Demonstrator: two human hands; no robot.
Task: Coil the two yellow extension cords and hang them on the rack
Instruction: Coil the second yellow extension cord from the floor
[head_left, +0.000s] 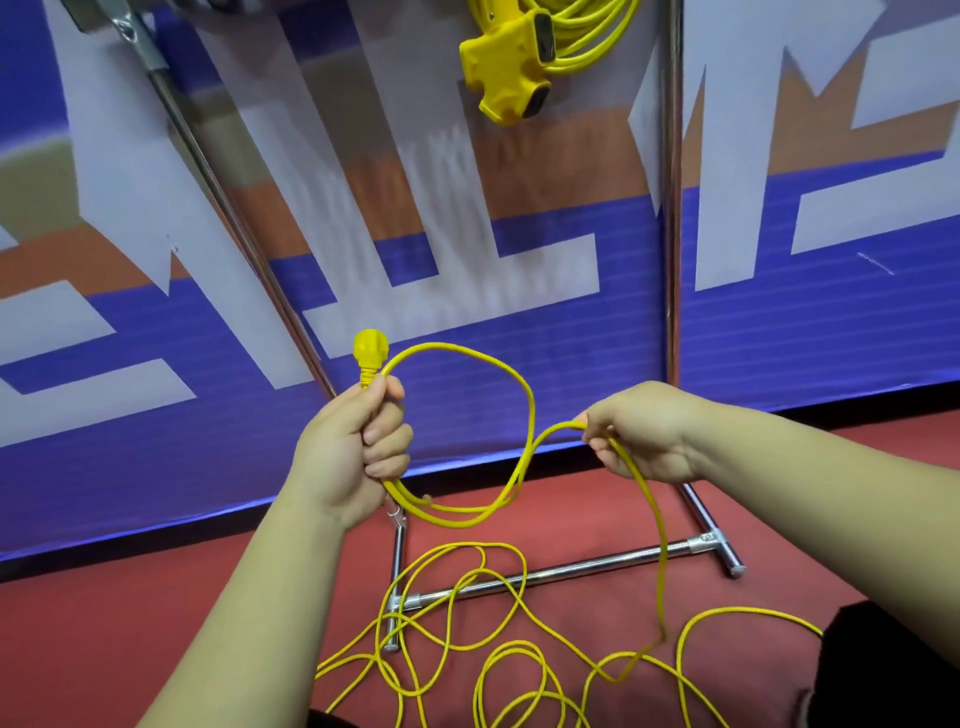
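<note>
My left hand (358, 447) grips the plug end of a yellow extension cord, with the plug (370, 351) sticking up above my fist and one loop (519, 384) of cord hanging from it. To the right, my right hand (641, 431) pinches the same cord further along. From there the cord drops to a loose tangle (493, 654) on the red floor. A second yellow cord (587, 36) hangs coiled high on the metal rack (672, 208), its multi-socket block (506, 73) dangling below the coil.
The rack's chrome base bar (571, 569) and feet lie on the red floor under the tangle. One upright leans at the left (228, 208). A blue, white and orange banner wall (156, 364) stands right behind the rack. A dark object (893, 670) sits at the lower right.
</note>
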